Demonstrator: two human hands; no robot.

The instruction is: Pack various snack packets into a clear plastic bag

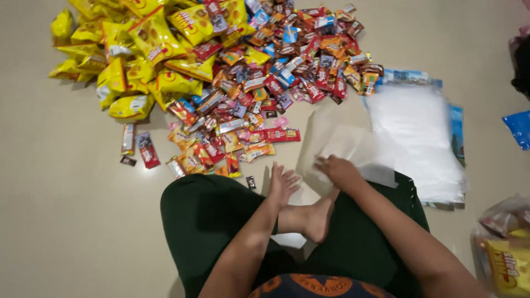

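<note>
Step in hand, judging by the pose: getting one clear bag [345,144] open or free, off the stack [419,138] at right of frame. The person sits cross-legged on the floor [66,221], lower centre.

R hand [338,170] rests on the bag's near edge, centre-right, fingers curled down on the film; looks like a pinch, but can't tell for sure, bit blurred. L hand [282,185] is flat and spread, fingers splayed, holding nothing, just beside the R one, by the bare foot [309,218].

Bag lies flat, centre of frame. Long axis runs approx from lower centre to upper centre, tilted slightly; which end is the mouth I can't tell.

Next move prob. calls for both hands on the film: thin, slippery, layers cling, so a rub to part them.

Snack pile [248,83] fills upper centre, yellow packs [132,60] upper left, well apart from both hands.
</note>
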